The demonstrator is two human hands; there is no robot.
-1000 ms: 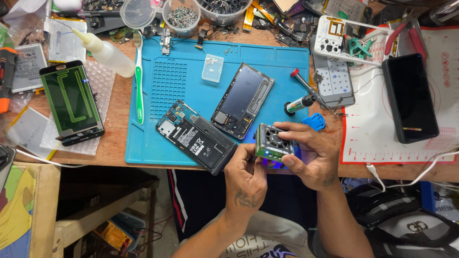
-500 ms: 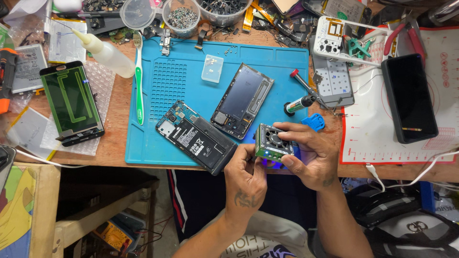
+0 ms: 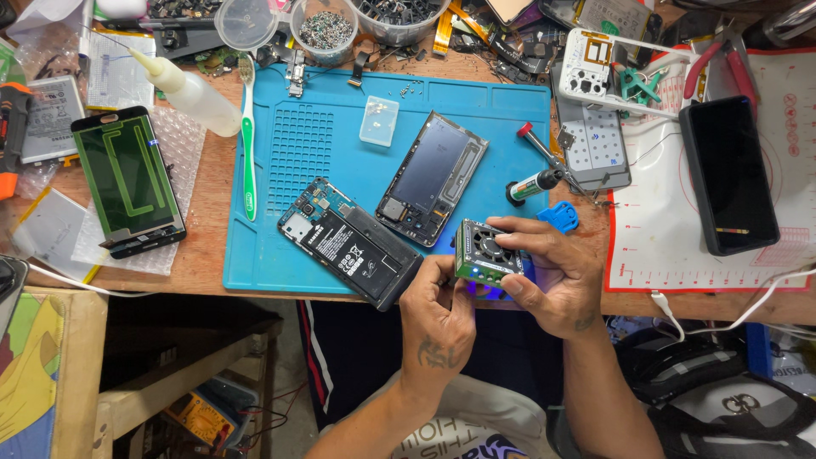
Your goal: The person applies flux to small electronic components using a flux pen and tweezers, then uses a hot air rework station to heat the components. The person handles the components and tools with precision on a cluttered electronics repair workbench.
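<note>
From the head view we see two hands at the near edge of the worktop (image 3: 212,255), both on one small fan unit (image 3: 483,251) — a boxy grey device with a round grille on top and a blue glow beneath it. The right hand (image 3: 552,276) grasps it from the side, fingers wrapped over its top and far edge. The left hand (image 3: 438,314) pinches its near left corner with fingertips, so neither hand is free. The unit sits just above the front right corner of the one blue mat (image 3: 340,136).

On the mat we count two opened phones: one with its battery showing (image 3: 353,246), just left of the hands, and one dark frame (image 3: 432,178) lying beside it, further back. One small clear box (image 3: 379,121) lies behind them. One green toothbrush (image 3: 248,144) rests along the mat's left edge, with one squeeze bottle (image 3: 191,89) just to its left. One green-backed screen (image 3: 127,183) lies on bubble wrap at the left — well apart from the hands. One black phone (image 3: 728,174) lies on the white mat (image 3: 680,246) at the right, and one blue clip (image 3: 558,217) sits just beyond the right hand.
</note>
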